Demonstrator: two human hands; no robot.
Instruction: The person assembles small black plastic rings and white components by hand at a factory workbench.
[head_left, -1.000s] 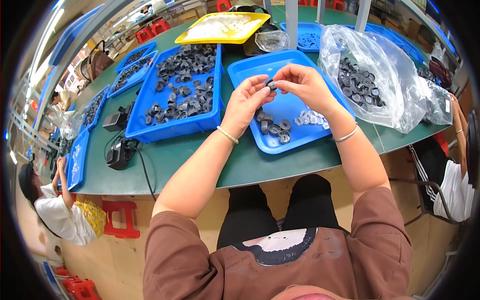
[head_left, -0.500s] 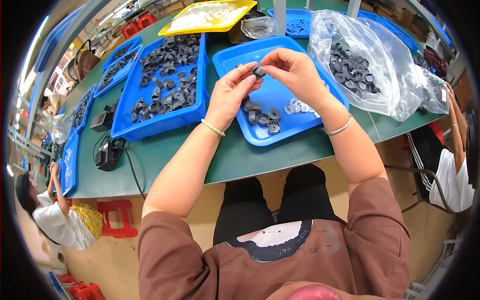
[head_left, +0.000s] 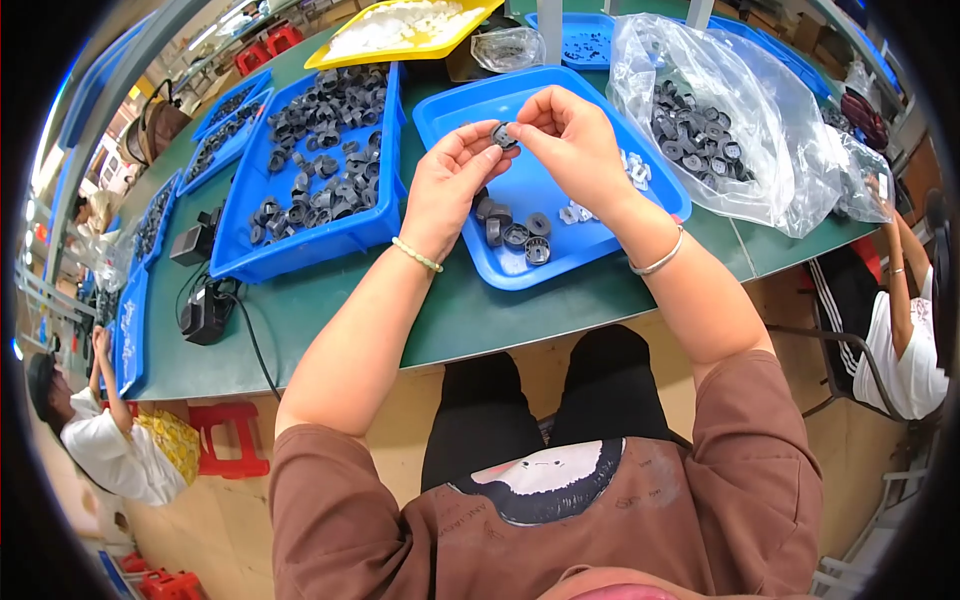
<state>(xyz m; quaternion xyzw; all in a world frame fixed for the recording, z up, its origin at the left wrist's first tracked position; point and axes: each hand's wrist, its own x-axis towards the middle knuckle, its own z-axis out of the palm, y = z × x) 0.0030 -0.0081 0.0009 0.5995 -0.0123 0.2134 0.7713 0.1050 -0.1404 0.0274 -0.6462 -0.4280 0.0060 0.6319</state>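
Over a blue tray (head_left: 520, 274), both my hands meet at a small dark grey round plastic part (head_left: 504, 135). My left hand (head_left: 447, 182) pinches it between thumb and fingers. The thumb of my right hand (head_left: 578, 150) presses on its right side, with the fingers curled above; whether a smaller piece is under that thumb is hidden. In the tray below, several similar dark grey round parts (head_left: 516, 235) lie near my left wrist. Small whitish clear pieces (head_left: 577, 213) lie farther right, partly behind my right forearm.
A deep blue bin (head_left: 300, 258) of dark grey parts stands left. A clear plastic bag (head_left: 765, 170) of such parts lies right. Behind is a yellow tray (head_left: 440, 45) of white pieces. Black power adapters (head_left: 207, 312) trail a cable at left. Other people sit at both sides.
My right thumb now presses against the round part's side. Both hands stay together over the tray. The whole view has shifted slightly, so the table appears a little farther left.
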